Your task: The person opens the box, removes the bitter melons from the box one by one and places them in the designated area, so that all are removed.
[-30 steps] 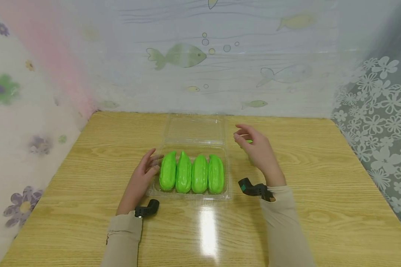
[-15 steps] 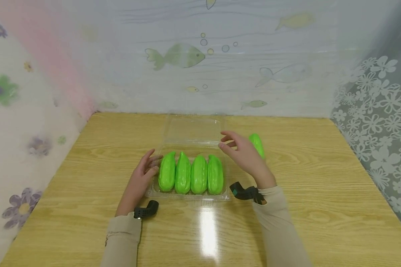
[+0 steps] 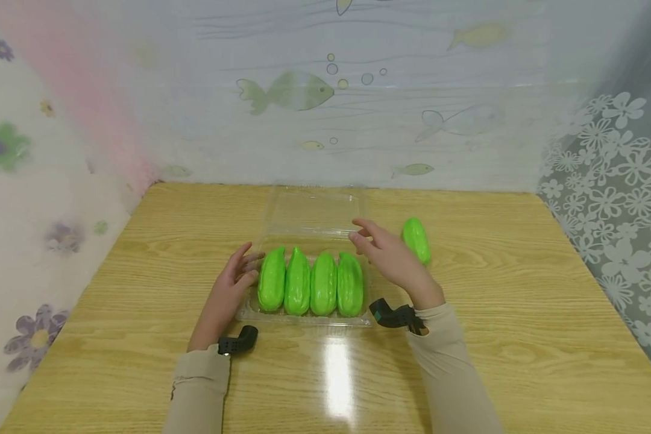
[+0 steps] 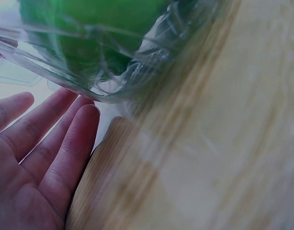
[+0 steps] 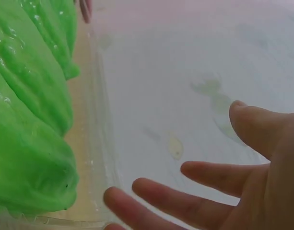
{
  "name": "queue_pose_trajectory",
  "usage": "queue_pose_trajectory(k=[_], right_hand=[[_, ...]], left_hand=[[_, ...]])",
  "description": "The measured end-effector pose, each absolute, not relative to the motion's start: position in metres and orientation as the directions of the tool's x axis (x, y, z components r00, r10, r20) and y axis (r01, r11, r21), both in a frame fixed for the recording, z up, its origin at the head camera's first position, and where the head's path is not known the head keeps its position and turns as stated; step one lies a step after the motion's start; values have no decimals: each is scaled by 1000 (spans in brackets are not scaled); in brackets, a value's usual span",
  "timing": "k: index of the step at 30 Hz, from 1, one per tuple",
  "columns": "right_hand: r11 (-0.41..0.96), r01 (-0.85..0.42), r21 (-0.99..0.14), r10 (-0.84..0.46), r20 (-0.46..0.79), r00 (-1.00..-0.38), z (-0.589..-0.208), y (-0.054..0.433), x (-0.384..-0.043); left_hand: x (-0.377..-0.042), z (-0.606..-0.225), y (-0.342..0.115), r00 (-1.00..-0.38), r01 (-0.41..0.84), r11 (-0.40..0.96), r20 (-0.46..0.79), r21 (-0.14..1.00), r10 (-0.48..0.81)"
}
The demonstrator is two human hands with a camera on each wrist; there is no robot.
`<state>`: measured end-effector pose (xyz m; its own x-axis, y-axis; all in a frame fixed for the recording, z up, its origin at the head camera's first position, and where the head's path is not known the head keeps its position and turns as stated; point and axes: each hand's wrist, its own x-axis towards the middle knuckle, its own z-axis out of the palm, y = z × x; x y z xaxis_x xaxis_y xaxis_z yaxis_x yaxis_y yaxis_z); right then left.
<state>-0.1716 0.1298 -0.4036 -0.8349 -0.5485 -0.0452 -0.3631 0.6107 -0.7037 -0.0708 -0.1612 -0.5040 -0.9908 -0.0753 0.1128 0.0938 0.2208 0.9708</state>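
Several glossy, ridged green gourds (image 3: 323,283), like bitter melons, lie side by side in a clear plastic clamshell box (image 3: 314,320). Its clear lid (image 3: 314,211) is folded back behind it. My left hand (image 3: 229,295) is at the box's left side, fingers stretched out; in the left wrist view the fingertips (image 4: 87,120) meet or nearly meet the box's lower edge. Over the box's right side hovers my right hand (image 3: 393,256), holding nothing, its fingers extended in the right wrist view. A single green gourd (image 3: 416,241) lies on the table just beyond that hand.
The wooden table (image 3: 521,301) backs onto a pale curtain (image 3: 369,132) printed with fish. A flowered curtain (image 3: 43,253) hangs at the left, and a grey one with white flowers (image 3: 624,229) at the right. Black wrist cameras (image 3: 393,314) sit on both wrists.
My right hand has come away from the loose gourd, leftward and slightly nearer, to the box's right side. The loose gourd now shows fully. My left hand has stayed in place.
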Motion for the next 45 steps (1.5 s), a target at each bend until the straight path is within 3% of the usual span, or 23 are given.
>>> queue_pose_trajectory(k=[17,36,45], right_hand=[[705,-326,-630,-542,-182,-820,-404,120,-161],[740,-503,-448,-630,-197,-751,-403,121,-148],[750,-561,-351,-641,-178,-746,-407,124,-141]], left_hand=[[-68,-503,-161,-993,81,201,96,976,-70],[-53,-497,-151,-990,78,215,100,974,-97],[-42,-495,-143,-989,72,218,99,973,-113]])
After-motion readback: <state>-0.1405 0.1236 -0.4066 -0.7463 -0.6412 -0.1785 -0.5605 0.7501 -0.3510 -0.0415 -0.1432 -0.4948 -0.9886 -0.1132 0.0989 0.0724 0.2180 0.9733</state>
